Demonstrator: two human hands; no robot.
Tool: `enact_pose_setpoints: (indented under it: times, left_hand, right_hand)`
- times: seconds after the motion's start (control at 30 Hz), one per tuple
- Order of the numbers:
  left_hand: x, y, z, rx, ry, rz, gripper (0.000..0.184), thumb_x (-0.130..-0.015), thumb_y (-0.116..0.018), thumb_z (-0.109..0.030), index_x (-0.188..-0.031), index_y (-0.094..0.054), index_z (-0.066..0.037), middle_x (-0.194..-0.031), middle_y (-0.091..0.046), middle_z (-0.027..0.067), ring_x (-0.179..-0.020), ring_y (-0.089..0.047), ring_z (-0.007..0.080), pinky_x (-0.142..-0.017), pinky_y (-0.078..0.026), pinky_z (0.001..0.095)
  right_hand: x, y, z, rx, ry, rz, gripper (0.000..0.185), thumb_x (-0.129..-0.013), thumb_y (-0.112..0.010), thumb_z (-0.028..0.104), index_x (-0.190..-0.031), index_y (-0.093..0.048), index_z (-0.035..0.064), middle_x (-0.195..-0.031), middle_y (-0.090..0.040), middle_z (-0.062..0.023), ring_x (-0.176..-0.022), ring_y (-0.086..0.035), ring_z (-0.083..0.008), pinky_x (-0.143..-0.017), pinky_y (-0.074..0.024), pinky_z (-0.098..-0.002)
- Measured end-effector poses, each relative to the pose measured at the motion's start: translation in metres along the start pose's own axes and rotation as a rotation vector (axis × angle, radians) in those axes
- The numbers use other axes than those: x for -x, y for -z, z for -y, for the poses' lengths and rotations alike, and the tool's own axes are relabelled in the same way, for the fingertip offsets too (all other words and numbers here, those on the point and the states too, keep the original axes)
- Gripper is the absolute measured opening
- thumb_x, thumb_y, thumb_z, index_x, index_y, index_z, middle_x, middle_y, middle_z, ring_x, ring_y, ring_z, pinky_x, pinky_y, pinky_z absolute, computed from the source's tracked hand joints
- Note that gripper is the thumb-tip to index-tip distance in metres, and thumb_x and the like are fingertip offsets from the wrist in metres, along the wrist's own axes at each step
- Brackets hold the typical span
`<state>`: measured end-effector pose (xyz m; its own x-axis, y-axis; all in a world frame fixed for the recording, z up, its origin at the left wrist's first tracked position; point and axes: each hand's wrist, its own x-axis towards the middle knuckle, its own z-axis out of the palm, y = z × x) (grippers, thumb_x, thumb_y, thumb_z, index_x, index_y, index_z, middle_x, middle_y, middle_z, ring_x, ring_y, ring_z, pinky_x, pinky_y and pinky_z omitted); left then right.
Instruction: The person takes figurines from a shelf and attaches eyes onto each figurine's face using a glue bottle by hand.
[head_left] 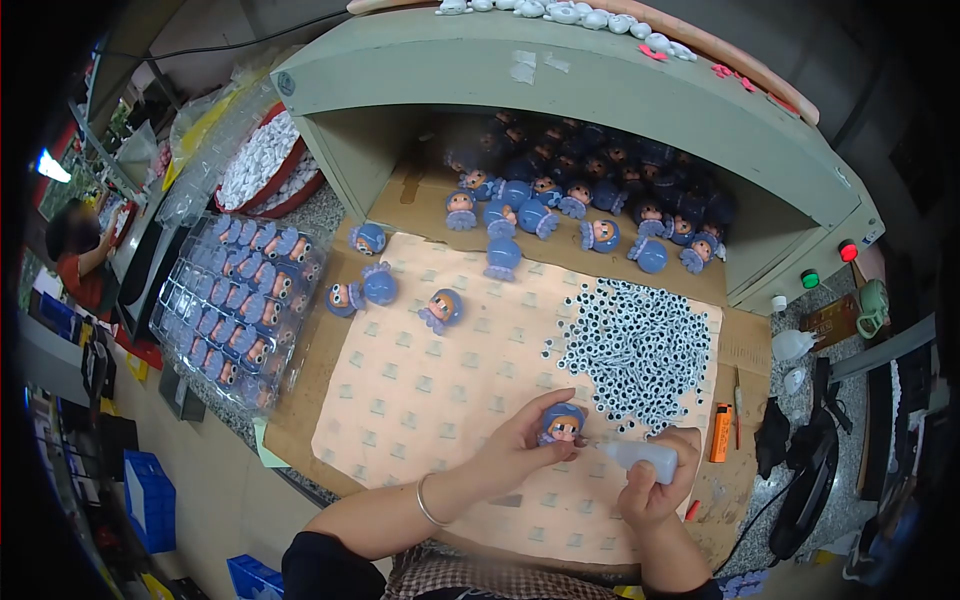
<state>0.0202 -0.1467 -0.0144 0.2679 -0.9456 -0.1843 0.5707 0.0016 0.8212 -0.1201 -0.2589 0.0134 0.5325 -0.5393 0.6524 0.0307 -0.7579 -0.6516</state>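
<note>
Between the thumb and fingers of my left hand (pixel 520 445) is a small blue-hooded doll figure (pixel 562 428), its face turned up. My right hand (pixel 660 480) grips a translucent squeeze bottle (pixel 645 460), whose nozzle points left at the figure. Whether the tip touches it I cannot tell. Just beyond my hands spreads a heap of small black-and-white eye pieces (pixel 640 345) on a pink patterned sheet (pixel 430 390). A loose doll figure (pixel 441 310) lies on the sheet to the left, with several more around it.
Many figures (pixel 600 236) crowd inside a green metal cabinet (pixel 560 75). Left stands a clear tray (pixel 235 300) of figures, with a red basin (pixel 262 165) of white pieces behind. An orange lighter (pixel 720 432) lies at right. Another person (pixel 85 255) sits far left.
</note>
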Motion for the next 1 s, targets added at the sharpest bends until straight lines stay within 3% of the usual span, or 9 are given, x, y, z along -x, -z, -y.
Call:
enact_pose_setpoints:
  times: [0.63, 1.0]
  left_hand:
    - [0.0006, 0.0003, 0.0004, -0.056, -0.021, 0.011, 0.057, -0.082, -0.051, 0.003, -0.131, -0.025, -0.008, -0.12, -0.042, 0.0102, -0.097, -0.051, 0.0162, -0.085, -0.045, 0.0292]
    - [0.0028, -0.0008, -0.0013, 0.005, 0.015, 0.014, 0.055, -0.083, -0.051, 0.001, -0.13, -0.025, -0.008, -0.122, -0.041, 0.0101, -0.103, -0.051, 0.0199, -0.084, -0.045, 0.029]
  right_hand:
    - [-0.0038, -0.0008, 0.0024, 0.042, 0.042, 0.043, 0.024, -0.075, -0.057, 0.014, -0.09, -0.047, -0.0015, -0.074, -0.047, -0.0121, -0.064, -0.044, -0.0202, -0.056, -0.0385, -0.0286]
    - [0.0037, -0.0023, -0.0039, 0.009, -0.041, -0.031, 0.026, -0.078, -0.056, 0.019, -0.091, -0.047, -0.0011, -0.077, -0.047, -0.0124, -0.068, -0.045, -0.0205, -0.059, -0.0392, -0.0289]
